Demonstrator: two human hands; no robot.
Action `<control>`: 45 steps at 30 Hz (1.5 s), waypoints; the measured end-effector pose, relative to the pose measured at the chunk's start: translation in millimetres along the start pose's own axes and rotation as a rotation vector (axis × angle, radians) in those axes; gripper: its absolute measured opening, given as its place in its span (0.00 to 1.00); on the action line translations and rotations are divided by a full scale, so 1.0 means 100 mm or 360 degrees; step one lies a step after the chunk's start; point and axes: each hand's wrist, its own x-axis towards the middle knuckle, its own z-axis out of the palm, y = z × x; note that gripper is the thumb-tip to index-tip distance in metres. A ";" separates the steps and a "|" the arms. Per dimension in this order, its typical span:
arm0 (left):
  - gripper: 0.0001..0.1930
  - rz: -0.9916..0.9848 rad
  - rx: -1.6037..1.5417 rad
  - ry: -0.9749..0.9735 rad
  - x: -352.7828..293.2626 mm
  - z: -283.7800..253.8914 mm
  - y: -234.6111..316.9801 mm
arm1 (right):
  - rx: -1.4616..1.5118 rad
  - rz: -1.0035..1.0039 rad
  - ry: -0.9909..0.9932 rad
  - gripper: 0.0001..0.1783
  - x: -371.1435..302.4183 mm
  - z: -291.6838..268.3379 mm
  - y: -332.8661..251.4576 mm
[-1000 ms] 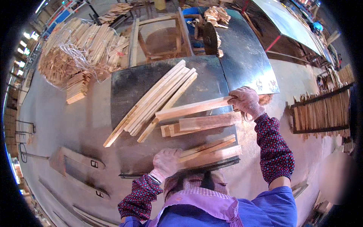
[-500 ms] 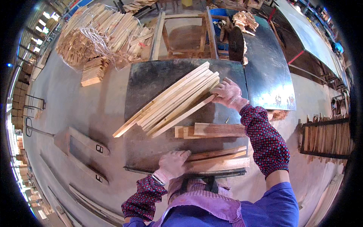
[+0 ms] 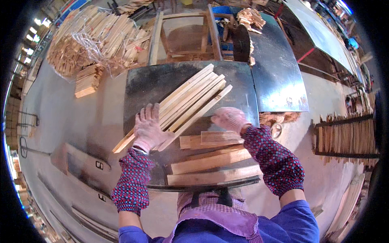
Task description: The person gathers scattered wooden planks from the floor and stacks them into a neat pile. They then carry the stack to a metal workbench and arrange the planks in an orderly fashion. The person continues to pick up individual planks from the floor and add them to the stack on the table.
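My left hand (image 3: 150, 127), in a pale glove, rests on the lower left part of a slanting bundle of wooden strips (image 3: 190, 95). Its fingers are spread, and the thumb reaches across the strips toward the near side. To the right of the bundle, my gloved right hand (image 3: 229, 120) hovers above the dark tabletop (image 3: 142, 81) with fingers curled in and nothing visible in them. Just below it lie short wooden blocks (image 3: 221, 137). Two longer wooden boards (image 3: 212, 176) lie nearer to me, along the table's front edge.
A round saw blade (image 3: 242, 43) stands upright beyond the table, beside a second dark metal top (image 3: 279, 81). At far left is a big pile of wood strips (image 3: 93, 36) with loose straps. A pallet jack (image 3: 83, 166) sits on the left floor; a rack of strips (image 3: 344, 137) stands right.
My left hand has moved from the front boards up onto the strip bundle. My right hand has let go of the nearest strip's far end and drawn back toward me.
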 end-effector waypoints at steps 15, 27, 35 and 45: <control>0.63 0.0100 0.0156 0.0085 0.27 0.14 -0.22 | 0.0090 -0.0354 0.0095 0.17 -0.50 -0.24 -0.50; 0.36 0.1009 -0.1124 0.0028 -0.95 0.99 0.26 | -0.0890 0.0024 0.0298 0.23 -1.56 1.27 -0.11; 0.28 0.1015 -0.0444 -0.0205 -1.15 0.61 0.48 | -0.0584 -0.0341 0.1028 0.14 -1.90 0.97 -0.45; 0.14 0.0429 -0.1619 0.0081 -1.09 0.55 -0.24 | 0.0586 0.0386 0.0478 0.29 -2.20 1.07 -0.95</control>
